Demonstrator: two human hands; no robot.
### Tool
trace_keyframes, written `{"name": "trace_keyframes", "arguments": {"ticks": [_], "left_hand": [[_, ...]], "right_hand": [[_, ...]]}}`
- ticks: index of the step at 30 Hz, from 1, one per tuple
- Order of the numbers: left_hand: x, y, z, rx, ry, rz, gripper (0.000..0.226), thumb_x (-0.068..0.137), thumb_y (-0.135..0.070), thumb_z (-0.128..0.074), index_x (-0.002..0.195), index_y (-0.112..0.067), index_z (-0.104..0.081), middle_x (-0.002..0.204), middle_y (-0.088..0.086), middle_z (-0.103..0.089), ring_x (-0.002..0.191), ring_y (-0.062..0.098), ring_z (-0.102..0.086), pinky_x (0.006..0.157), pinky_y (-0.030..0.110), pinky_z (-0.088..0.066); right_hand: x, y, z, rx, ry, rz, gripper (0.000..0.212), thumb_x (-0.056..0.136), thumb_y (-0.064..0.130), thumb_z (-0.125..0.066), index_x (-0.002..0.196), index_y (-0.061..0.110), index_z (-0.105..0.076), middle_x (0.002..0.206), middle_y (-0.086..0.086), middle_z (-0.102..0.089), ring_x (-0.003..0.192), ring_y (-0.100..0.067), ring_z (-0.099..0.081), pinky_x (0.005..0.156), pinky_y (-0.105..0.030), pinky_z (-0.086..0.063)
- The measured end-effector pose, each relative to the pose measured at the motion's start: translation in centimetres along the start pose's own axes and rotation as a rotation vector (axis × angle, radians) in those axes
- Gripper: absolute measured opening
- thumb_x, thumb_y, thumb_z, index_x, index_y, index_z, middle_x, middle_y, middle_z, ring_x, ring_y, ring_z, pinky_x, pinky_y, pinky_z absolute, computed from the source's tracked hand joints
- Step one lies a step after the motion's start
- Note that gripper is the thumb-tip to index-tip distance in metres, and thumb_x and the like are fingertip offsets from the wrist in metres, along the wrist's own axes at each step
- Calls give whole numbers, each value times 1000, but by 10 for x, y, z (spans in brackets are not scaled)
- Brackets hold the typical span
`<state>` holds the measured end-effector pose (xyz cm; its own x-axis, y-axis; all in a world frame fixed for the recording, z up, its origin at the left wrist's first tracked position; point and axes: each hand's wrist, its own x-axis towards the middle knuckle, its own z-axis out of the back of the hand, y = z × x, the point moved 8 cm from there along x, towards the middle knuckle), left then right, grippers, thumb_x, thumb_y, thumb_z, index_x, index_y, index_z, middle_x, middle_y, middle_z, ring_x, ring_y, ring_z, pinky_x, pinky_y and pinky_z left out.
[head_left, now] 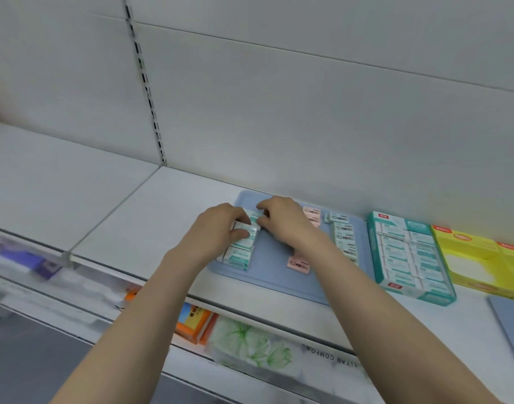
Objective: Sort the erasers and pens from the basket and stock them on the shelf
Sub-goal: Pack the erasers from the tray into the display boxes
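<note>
A blue tray [271, 272] lies on the white shelf [150, 217]. Down its left side runs a row of teal-and-white wrapped erasers [238, 255]. My left hand [220, 225] grips one teal eraser [247, 228] at the far end of that row. My right hand [282, 220] pinches the far end of the same eraser from the right. A pink eraser [299, 262] lies mid-tray and another pink eraser [312, 215] sits behind my right wrist. White erasers [344, 237] form a column on the tray's right side. No pens or basket are in view.
A teal display box [407, 255] full of erasers stands right of the tray, then a yellow box [480, 258]. Another blue tray's corner [509, 322] shows at far right. Orange packs [194, 322] and a floral package [250, 342] sit on the lower shelf.
</note>
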<state>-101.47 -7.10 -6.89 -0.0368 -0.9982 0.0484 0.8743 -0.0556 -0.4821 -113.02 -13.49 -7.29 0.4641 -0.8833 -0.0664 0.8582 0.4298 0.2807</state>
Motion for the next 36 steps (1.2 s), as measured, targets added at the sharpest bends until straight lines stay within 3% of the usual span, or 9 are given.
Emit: {"name": "trace_keyframes", "arguments": {"ticks": [5, 9, 14, 18, 22, 25, 27, 32, 36], "left_hand": [[3, -3, 4, -71, -13, -11, 13, 83, -28, -70, 93, -27, -62, 91, -8, -63, 88, 15, -58, 70, 28, -38], [6, -15, 7, -123, -59, -13, 11, 82, -29, -71, 90, -28, -64, 88, -10, -65, 86, 14, -60, 75, 31, -45], [23, -52, 0, -281, -108, -64, 10, 85, -28, -70, 95, -30, -68, 95, -11, -67, 79, 5, -57, 73, 25, -42], [41, -100, -22, -467, -30, -132, 16, 88, -15, -66, 101, -25, -69, 95, -3, -66, 74, 6, -61, 77, 29, -53], [49, -148, -43, -519, 51, -205, 22, 90, -8, -62, 105, -22, -67, 100, 2, -66, 76, 7, -62, 66, 12, -50], [51, -167, -55, -550, 90, -215, 23, 91, -5, -59, 102, -25, -65, 103, 3, -67, 72, 14, -66, 70, 21, -56], [52, -173, -60, -542, 97, -208, 23, 91, -7, -59, 100, -28, -65, 105, 2, -68, 73, 17, -69, 75, 27, -57], [52, -175, -65, -544, 93, -171, 21, 92, -8, -59, 102, -25, -66, 103, -3, -69, 75, 17, -70, 73, 22, -55], [52, -179, -72, -553, 76, -150, 21, 91, -7, -59, 103, -22, -67, 103, -3, -69, 69, 10, -67, 65, 11, -50]], "right_hand": [[1, -2, 8, 73, -21, -37, 23, 85, 22, -67, 103, 8, -67, 105, -8, -66, 97, -26, -60, 74, -31, -44], [-12, -17, 30, 281, -210, -78, 16, 83, 23, -70, 97, 16, -69, 96, -2, -70, 90, -21, -62, 78, -31, -49], [-65, -87, 84, 523, -454, -182, 12, 88, 18, -66, 98, 23, -72, 84, 7, -68, 73, -4, -57, 67, -13, -43], [-122, -169, 106, 646, -544, -332, 13, 87, 14, -67, 93, 23, -74, 77, 2, -68, 68, -13, -57, 67, -33, -49], [-166, -224, 97, 639, -450, -501, 10, 87, 9, -68, 91, 16, -73, 64, 3, -61, 54, -14, -50, 58, -26, -44], [-172, -233, 77, 611, -368, -561, 9, 87, 9, -68, 90, 16, -73, 67, 0, -65, 56, -15, -57, 61, -26, -48], [-168, -235, 70, 585, -415, -583, 7, 85, 13, -70, 90, 17, -73, 71, -1, -69, 58, -13, -62, 64, -24, -52], [-159, -226, 69, 342, -561, -560, 3, 84, 20, -71, 82, 17, -70, 78, 0, -68, 77, -20, -64, 70, -28, -49], [-156, -216, 73, 230, -401, -454, 18, 81, 31, -74, 95, 21, -70, 90, 3, -65, 83, -15, -60, 71, -28, -47]]}}
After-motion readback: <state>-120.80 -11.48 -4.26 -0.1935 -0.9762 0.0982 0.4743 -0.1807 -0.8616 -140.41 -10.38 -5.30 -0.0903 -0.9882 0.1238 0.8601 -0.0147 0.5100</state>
